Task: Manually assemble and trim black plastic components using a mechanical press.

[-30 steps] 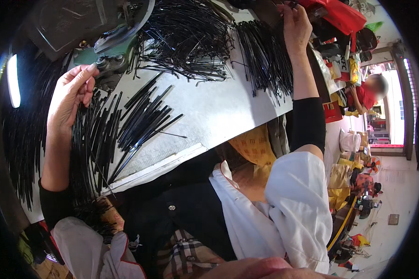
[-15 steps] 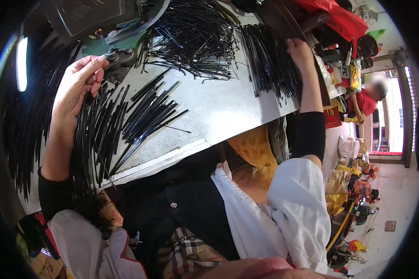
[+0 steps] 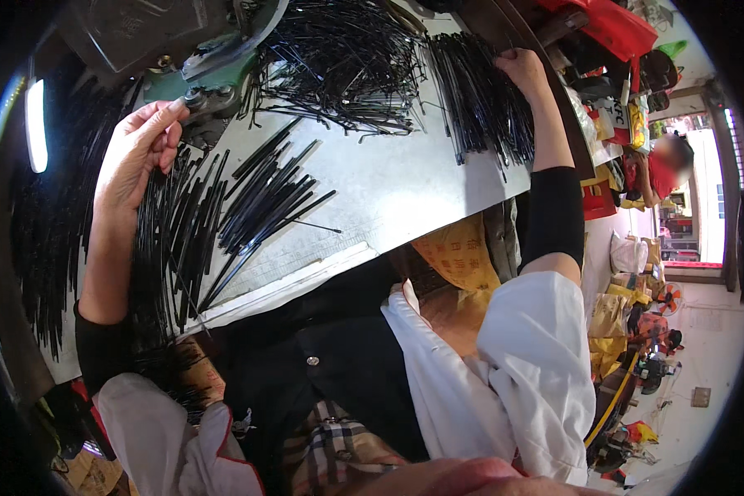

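My left hand (image 3: pixel 140 153) is closed at the left, thumb and forefinger pinched beside the metal head of a green machine (image 3: pixel 211 95). A thin black rod (image 3: pixel 192 302) appears to run down from its curled fingers toward the table's near edge. Over the far end of a bundle of black rods (image 3: pixel 479 103) at the right, my right hand (image 3: pixel 522 70) has its fingers drawn together. Whatever may be in that pinch is too small to make out. Flat black strips (image 3: pixel 264 198) lie fanned out on the white table (image 3: pixel 380 190) between both hands.
A tangled heap of bent black rods (image 3: pixel 339 66) covers the far middle of the table. More long rods (image 3: pixel 50 215) stack at the far left. A dark raised edge (image 3: pixel 546 74) borders the right side. Beyond it a person in red (image 3: pixel 665 169) sits among bags.
My right hand has moved slightly away and to the left, along the right bundle, and its fingers now point left. My left hand stays by the machine. The whole view has shifted a little.
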Motion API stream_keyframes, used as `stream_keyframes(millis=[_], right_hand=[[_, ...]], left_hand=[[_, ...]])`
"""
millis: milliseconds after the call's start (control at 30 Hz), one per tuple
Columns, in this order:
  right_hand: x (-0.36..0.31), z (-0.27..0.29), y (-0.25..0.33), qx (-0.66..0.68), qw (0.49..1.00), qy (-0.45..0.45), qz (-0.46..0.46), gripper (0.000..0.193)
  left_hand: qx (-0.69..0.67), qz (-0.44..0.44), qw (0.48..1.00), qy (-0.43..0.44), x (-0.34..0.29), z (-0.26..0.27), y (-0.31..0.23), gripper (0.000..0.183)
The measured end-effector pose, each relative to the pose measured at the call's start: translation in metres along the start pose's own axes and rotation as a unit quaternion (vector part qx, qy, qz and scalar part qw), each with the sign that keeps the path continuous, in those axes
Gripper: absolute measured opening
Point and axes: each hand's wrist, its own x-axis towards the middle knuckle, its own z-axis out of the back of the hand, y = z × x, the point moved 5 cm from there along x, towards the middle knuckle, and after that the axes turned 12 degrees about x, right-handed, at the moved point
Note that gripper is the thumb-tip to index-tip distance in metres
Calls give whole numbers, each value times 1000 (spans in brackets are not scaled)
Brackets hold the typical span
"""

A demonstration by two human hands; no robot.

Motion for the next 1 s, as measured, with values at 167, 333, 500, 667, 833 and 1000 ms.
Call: stream_keyframes(millis=[167,333,500,667,833,1000], right_hand=[[-15,-4,35,-52,996,-71,-24,50],[-76,-22,87,-13,984,-86,156,55],[-111,-46,96,-20,992,-21,125,47],[-109,-35,64,-52,987,-85,126,39],[-108,-45,57,-88,973,-143,156,46],[-105,-51,55,-107,960,-159,205,38]], left_hand=[[11,-4,1000,-6,-1,2,2,20],[11,-3,1000,-1,-4,4,0,23],[16,2,1000,-4,-5,7,1,23],[33,21,999,-9,-1,-4,-3,21],[40,20,999,-9,-1,4,6,20],[24,14,999,-17,11,20,19,17]])
